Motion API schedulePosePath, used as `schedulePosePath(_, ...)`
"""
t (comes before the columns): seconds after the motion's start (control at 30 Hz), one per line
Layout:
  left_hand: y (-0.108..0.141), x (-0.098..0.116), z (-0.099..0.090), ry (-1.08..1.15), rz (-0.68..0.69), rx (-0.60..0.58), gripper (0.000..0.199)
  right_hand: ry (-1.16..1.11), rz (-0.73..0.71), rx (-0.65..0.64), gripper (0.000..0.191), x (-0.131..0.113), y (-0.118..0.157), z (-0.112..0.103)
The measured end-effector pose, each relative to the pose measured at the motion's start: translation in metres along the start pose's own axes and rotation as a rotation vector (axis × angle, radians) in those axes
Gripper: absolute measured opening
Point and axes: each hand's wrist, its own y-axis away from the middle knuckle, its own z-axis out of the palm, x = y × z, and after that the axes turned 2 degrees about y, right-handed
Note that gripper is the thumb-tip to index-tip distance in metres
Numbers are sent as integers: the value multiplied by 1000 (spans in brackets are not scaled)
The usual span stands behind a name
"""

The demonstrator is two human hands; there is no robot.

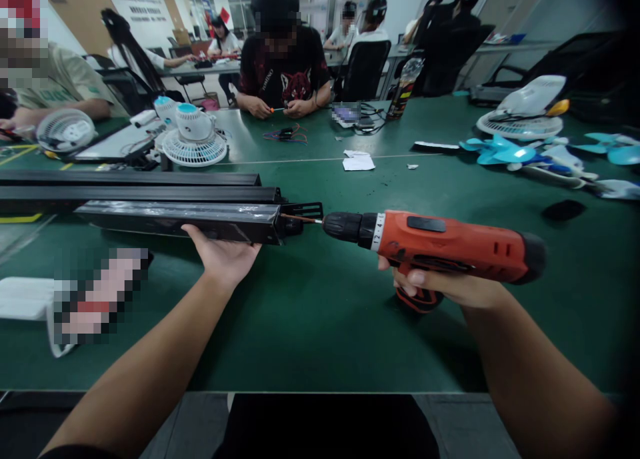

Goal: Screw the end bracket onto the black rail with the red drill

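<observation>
My right hand (435, 285) is closed round the handle of an orange-red cordless drill (455, 245), which points left. The drill's chuck (343, 225) carries a thin bit that reaches the end of a long black bar (240, 220) with glossy clear film on it. Whether the bit sits in a screw there cannot be made out. My left hand (227, 255) grips that bar near its right end, thumb on the near face and fingers underneath, mostly hidden. A slotted black bracket (313, 209) sticks out from the bar's end.
Two more black bars (200, 193) lie just behind. A phone-like object (107, 292) and a white strap (60, 345) lie at left. White fans (195, 145), paper scraps (359, 161), a bottle (404, 89) and blue fan blades (500, 151) are farther back. A person (285, 72) works opposite.
</observation>
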Motion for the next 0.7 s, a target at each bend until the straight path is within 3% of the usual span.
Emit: schedulePosePath(0.7, -1, 0, -2, 36, -7, -25, 105, -52, 43, -32, 39, 3, -1, -3)
